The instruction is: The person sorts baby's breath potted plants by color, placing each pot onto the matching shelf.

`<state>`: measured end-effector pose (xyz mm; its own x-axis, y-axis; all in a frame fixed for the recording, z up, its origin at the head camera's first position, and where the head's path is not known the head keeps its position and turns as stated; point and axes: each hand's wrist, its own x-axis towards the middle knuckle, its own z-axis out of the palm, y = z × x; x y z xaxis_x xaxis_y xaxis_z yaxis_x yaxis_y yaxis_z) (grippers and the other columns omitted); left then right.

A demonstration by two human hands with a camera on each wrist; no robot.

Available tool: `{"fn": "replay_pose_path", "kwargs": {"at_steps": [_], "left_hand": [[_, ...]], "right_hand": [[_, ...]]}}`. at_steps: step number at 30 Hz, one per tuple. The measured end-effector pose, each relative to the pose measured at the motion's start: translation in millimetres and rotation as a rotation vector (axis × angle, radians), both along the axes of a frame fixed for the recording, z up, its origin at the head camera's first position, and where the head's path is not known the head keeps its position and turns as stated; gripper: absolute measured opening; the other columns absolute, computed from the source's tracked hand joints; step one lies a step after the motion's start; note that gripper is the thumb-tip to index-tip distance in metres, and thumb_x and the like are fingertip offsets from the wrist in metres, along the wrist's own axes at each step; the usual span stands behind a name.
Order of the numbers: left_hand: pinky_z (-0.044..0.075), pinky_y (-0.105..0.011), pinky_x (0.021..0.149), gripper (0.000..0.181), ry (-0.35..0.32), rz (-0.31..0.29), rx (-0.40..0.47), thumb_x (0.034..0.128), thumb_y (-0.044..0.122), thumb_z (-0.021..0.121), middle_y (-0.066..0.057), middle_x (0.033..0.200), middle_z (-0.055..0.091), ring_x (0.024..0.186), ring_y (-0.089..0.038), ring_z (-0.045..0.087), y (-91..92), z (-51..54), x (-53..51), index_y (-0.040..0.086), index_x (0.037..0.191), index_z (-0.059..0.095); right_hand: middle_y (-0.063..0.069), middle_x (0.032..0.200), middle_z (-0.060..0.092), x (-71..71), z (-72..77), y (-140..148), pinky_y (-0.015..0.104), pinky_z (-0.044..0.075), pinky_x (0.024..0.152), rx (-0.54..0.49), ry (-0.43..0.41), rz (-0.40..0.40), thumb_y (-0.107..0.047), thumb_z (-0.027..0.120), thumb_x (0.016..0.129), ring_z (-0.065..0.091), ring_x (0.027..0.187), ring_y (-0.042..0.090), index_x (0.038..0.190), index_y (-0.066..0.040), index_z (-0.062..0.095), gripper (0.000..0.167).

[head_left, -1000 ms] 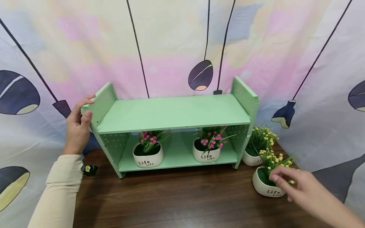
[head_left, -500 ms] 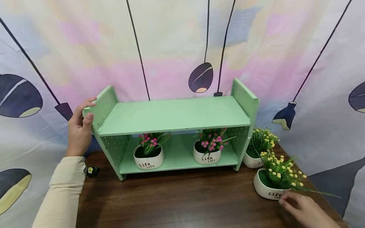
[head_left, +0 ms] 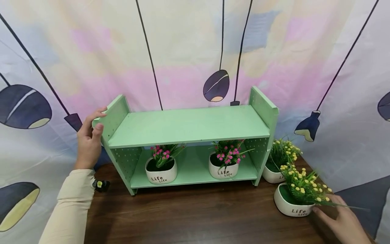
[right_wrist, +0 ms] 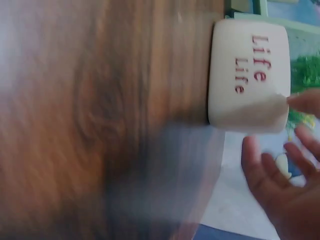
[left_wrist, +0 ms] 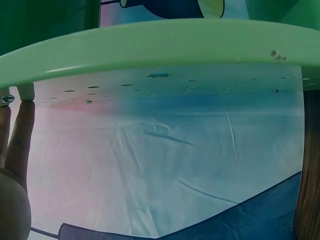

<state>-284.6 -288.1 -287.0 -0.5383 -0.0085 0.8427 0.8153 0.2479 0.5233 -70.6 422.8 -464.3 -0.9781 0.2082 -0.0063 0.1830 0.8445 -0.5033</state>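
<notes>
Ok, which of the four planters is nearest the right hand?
The front yellow-flowered planter, beside the right hand. The rear yellow-flowered planter stands farther away, outside the green rack; both pink-flowered planters sit inside.

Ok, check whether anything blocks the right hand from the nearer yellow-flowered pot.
Nothing visible blocks the right hand from the nearer yellow-flowered pot; only its own yellow flowers lean over that side.

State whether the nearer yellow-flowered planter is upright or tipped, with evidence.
Upright. In the head view, the nearer yellow-flowered planter sits base-down on the wooden table, its opening facing up, its "Life" lettering right way up.
</notes>
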Motion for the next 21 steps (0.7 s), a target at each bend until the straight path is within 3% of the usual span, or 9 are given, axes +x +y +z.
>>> {"fn": "replay_pose_path", "kwargs": {"at_steps": [3, 6, 11, 14, 16, 19, 21], "left_hand": [[0.035, -0.024, 0.082, 0.043, -0.013, 0.026, -0.022, 0.1115, 0.028, 0.054, -0.012, 0.156, 0.055, 0.15, -0.022, 0.043, 1.0, 0.8, 2.9, -0.006, 0.137, 0.06], [0.035, -0.023, 0.08, 0.042, -0.013, 0.034, -0.038, 0.1119, 0.028, 0.053, -0.011, 0.156, 0.056, 0.151, -0.021, 0.042, 3.8, 2.2, 2.5, -0.005, 0.138, 0.06], [0.033, -0.027, 0.109, 0.043, 0.009, -0.003, -0.01, 0.1113, 0.027, 0.055, -0.011, 0.154, 0.057, 0.152, -0.023, 0.04, 4.4, 1.5, -0.6, -0.008, 0.136, 0.059], [0.032, -0.028, 0.113, 0.044, 0.019, 0.0, 0.007, 0.1108, 0.028, 0.056, -0.012, 0.153, 0.058, 0.152, -0.025, 0.041, 2.6, 0.4, 0.6, -0.009, 0.135, 0.06], [0.033, -0.027, 0.109, 0.045, 0.02, 0.015, 0.003, 0.1108, 0.03, 0.056, -0.011, 0.153, 0.059, 0.152, -0.025, 0.041, 2.0, -0.3, 2.0, -0.008, 0.135, 0.06], [0.038, -0.02, 0.083, 0.047, 0.011, 0.042, -0.01, 0.1108, 0.033, 0.056, -0.01, 0.153, 0.058, 0.149, -0.022, 0.044, 2.2, -0.5, 4.2, -0.007, 0.135, 0.06], [0.033, -0.021, 0.076, 0.048, 0.004, 0.051, -0.014, 0.1109, 0.034, 0.056, -0.009, 0.154, 0.058, 0.149, -0.021, 0.044, 3.2, 0.1, 6.3, -0.006, 0.136, 0.06]], "right_hand": [[0.039, 0.137, 0.045, -1.3, -0.2, 2, 0.071, 0.047, 0.087, -0.002, 0.034, 0.05, -0.039, 0.069, 0.103, 0.048, 0.12, 0.064, 0.138, 0.012, 0.055, 0.063], [0.039, 0.135, 0.052, -2.5, -1.7, 2, 0.068, 0.051, 0.086, 0.008, -0.021, 0.086, -0.039, 0.07, 0.103, 0.054, 0.118, 0.062, 0.131, 0.009, 0.064, 0.056], [0.042, 0.13, 0.057, -7.7, -0.9, 2, 0.065, 0.053, 0.084, 0.028, -0.058, 0.136, -0.039, 0.073, 0.1, 0.057, 0.117, 0.063, 0.131, 0.013, 0.064, 0.061], [0.042, 0.132, 0.055, -12.8, 2.2, 2, 0.064, 0.053, 0.085, 0.011, -0.068, 0.153, -0.038, 0.074, 0.1, 0.054, 0.12, 0.064, 0.135, 0.015, 0.058, 0.066], [0.038, 0.128, 0.06, -16.0, 4.1, 3, 0.061, 0.055, 0.085, -0.03, -0.091, 0.168, -0.035, 0.074, 0.1, 0.059, 0.117, 0.06, 0.136, 0.015, 0.057, 0.064], [0.029, 0.121, 0.068, -18.4, 6.2, 4, 0.054, 0.057, 0.085, -0.094, -0.136, 0.18, -0.03, 0.073, 0.101, 0.067, 0.11, 0.048, 0.135, 0.014, 0.058, 0.058], [0.02, 0.117, 0.071, -19.2, 5.7, 5, 0.044, 0.059, 0.082, -0.107, -0.125, 0.198, -0.026, 0.074, 0.1, 0.072, 0.103, 0.029, 0.132, 0.012, 0.061, 0.051]]}}
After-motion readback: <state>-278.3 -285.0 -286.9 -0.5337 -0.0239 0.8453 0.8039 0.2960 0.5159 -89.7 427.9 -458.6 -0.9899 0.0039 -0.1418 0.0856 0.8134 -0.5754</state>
